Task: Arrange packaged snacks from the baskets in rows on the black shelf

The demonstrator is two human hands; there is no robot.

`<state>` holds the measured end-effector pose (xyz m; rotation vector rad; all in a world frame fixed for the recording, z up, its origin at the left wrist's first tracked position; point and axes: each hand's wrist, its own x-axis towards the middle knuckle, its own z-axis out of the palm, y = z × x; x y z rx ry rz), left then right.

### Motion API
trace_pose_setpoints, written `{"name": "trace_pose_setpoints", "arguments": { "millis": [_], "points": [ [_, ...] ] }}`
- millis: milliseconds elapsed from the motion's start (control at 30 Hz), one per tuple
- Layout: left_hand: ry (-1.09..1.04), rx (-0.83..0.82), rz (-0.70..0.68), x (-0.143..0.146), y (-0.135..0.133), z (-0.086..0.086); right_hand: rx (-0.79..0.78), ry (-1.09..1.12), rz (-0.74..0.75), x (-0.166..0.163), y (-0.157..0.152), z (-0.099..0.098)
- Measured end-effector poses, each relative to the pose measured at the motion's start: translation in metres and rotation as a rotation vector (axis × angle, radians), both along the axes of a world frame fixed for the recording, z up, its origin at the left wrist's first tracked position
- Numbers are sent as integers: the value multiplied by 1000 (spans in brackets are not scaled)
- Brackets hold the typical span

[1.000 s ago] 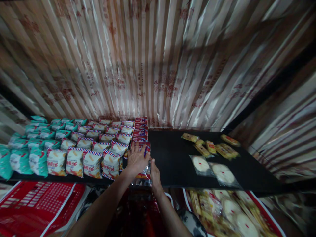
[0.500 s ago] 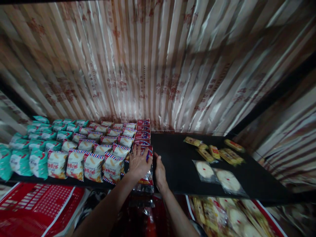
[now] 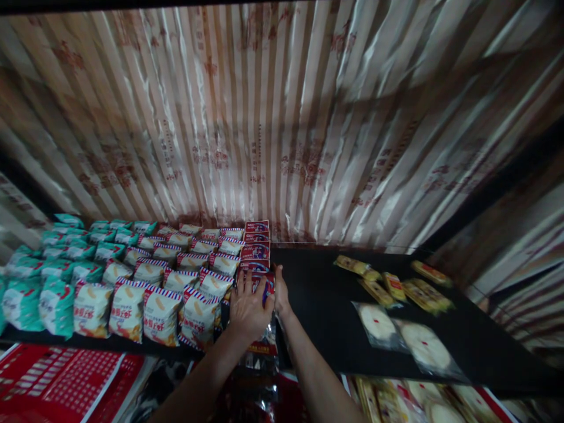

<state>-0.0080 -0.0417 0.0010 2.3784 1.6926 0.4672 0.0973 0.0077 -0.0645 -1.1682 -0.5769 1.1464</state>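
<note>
A row of red packets runs front to back on the black shelf. My left hand lies on the front red packet with its fingers spread, hiding part of its face. Along the row's right side, my right hand stands on edge against the packets, fingers stretched out and partly hidden. To the left of my hands stand several rows of white snack bags with striped tops.
Teal bags fill the left end of the black shelf. On its right lie yellow packs and round white items in clear bags. Below are a red basket and a container of packs. A striped sheet hangs behind.
My right hand has moved left, from beside the red packets to against them. My left hand stays on the front packet. The view has shifted slightly.
</note>
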Motion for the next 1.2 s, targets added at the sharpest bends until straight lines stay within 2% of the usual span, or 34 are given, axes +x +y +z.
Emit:
{"name": "trace_pose_setpoints", "arguments": {
  "millis": [200,400,500,733,867,967,1067,1133,1200],
  "points": [
    [-1,3,1,0,1,0,14,58,-66,0,2,-2],
    [-23,-34,6,-1,1,8,-46,-93,-164,9,-1,-10],
    [-29,-16,-9,-2,0,8,-46,-96,-200,15,-10,-14],
    [-49,110,-41,-1,-2,3,-6,-122,-260,22,-57,-4],
    [-136,124,-64,-5,-8,13,-4,-115,-307,13,-102,3],
    [-313,165,-130,-19,-28,23,7,-145,-399,-1,-147,5],
    [-552,166,-207,-42,-72,19,-82,-204,-380,-22,-195,-1],
    [-665,123,-197,-59,-109,2,-148,-232,-258,-37,-222,-12],
    [-695,-35,-97,-73,-146,-27,-213,-260,-105,-53,-240,-30]
  ]
}}
